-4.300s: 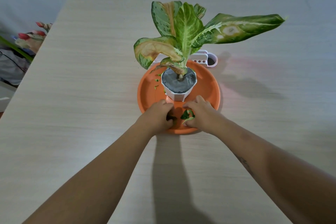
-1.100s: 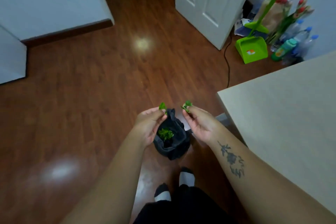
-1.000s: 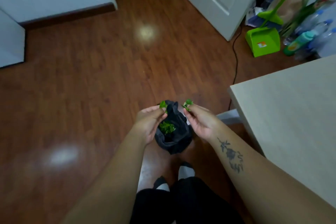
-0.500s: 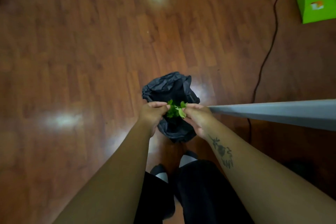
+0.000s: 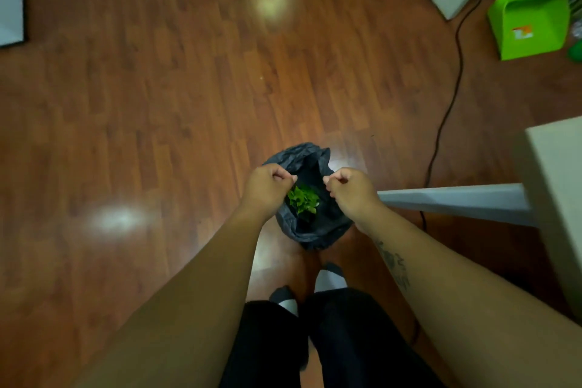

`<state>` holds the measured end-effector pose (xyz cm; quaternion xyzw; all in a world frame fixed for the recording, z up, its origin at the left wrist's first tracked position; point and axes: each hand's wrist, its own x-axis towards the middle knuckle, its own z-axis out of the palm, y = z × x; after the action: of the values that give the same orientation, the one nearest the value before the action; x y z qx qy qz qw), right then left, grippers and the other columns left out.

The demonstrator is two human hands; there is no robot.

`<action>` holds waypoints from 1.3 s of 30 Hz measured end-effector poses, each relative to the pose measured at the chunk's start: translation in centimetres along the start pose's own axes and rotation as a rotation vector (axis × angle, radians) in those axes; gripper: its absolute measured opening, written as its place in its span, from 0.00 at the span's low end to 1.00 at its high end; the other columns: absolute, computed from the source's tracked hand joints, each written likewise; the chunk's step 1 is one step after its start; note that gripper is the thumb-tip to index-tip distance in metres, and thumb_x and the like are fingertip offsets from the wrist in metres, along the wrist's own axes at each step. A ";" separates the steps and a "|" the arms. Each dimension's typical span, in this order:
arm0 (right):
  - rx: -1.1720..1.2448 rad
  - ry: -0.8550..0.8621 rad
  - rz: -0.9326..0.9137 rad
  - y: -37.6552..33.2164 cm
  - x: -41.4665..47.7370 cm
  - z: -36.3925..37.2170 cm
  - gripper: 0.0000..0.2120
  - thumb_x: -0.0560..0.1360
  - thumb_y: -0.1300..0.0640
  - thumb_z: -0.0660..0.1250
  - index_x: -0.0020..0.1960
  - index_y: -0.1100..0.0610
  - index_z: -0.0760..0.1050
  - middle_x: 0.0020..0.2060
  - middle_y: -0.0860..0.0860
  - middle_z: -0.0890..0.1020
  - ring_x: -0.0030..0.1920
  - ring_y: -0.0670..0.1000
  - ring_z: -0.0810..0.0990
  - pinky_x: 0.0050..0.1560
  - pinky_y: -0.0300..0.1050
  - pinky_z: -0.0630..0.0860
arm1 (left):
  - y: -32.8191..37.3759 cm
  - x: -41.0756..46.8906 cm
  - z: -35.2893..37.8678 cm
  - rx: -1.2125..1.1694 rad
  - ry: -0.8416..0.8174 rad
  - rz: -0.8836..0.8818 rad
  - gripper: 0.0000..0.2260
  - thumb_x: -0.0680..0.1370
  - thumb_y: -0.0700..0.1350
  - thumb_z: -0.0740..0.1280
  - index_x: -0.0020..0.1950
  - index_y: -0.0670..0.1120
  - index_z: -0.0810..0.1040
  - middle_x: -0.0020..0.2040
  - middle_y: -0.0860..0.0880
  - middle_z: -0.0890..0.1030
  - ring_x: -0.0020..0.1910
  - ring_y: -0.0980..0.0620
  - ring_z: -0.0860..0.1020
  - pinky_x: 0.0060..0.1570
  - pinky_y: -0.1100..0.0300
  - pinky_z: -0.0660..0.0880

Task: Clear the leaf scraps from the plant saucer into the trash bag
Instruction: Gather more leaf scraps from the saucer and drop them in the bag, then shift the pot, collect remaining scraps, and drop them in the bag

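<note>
Many leaf scraps (image 5: 303, 200) in trash bag (image 5: 315, 233), below left hand (image 5: 267, 189), right hand (image 5: 351, 190)

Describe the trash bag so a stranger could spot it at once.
On the red-brown wooden floor, left of the pale table leg, look between the person's left hand and right hand. A small crumpled trash bag sits there. It is the only black thing with bright green leaf scraps inside, unlike the lime dustpan farther off.

Green leaf scraps (image 5: 303, 202) inside black trash bag (image 5: 318, 230)
</note>
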<state>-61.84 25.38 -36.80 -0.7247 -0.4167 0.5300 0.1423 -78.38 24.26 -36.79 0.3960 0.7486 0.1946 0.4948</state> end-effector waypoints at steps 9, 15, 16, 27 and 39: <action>-0.147 0.220 -0.328 -14.0 -11.6 -9.9 0.12 0.79 0.56 0.61 0.37 0.55 0.72 0.32 0.51 0.76 0.33 0.51 0.72 0.35 0.44 0.67 | 15.3 -9.1 -8.3 0.304 -0.014 0.372 0.09 0.79 0.48 0.64 0.44 0.45 0.79 0.41 0.48 0.80 0.40 0.50 0.77 0.37 0.60 0.69; -0.218 0.472 -0.427 -16.9 -18.9 -17.5 0.06 0.75 0.58 0.65 0.41 0.56 0.77 0.40 0.53 0.79 0.41 0.54 0.77 0.40 0.47 0.73 | 24.3 -14.2 -9.4 0.553 0.016 0.774 0.08 0.79 0.50 0.66 0.42 0.49 0.79 0.44 0.51 0.79 0.43 0.53 0.77 0.40 0.55 0.76; -0.246 0.509 -0.429 -16.4 -19.8 -18.6 0.07 0.75 0.57 0.66 0.39 0.57 0.77 0.38 0.54 0.79 0.41 0.55 0.77 0.39 0.47 0.72 | 25.2 -14.9 -8.9 0.581 0.023 0.826 0.08 0.78 0.51 0.66 0.42 0.49 0.79 0.43 0.51 0.80 0.42 0.53 0.77 0.41 0.53 0.77; -0.374 0.816 -0.045 -3.0 -31.9 -29.5 0.25 0.79 0.49 0.60 0.74 0.51 0.62 0.72 0.56 0.65 0.71 0.58 0.63 0.67 0.53 0.65 | 30.3 -24.5 4.0 0.744 -0.223 1.217 0.27 0.75 0.55 0.66 0.73 0.51 0.69 0.75 0.48 0.68 0.70 0.46 0.67 0.68 0.52 0.67; -0.271 1.047 0.296 17.2 -43.1 -38.8 0.33 0.75 0.42 0.63 0.76 0.48 0.57 0.76 0.56 0.58 0.76 0.61 0.53 0.75 0.57 0.56 | 31.0 -37.3 22.7 0.943 -0.556 1.357 0.33 0.75 0.61 0.63 0.78 0.55 0.57 0.80 0.51 0.55 0.76 0.46 0.58 0.71 0.50 0.62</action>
<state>-23.59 -8.55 -4.53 -0.9537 -0.2486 0.0554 0.1597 -38.28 11.60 -3.57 0.9533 0.2055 0.0135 0.2211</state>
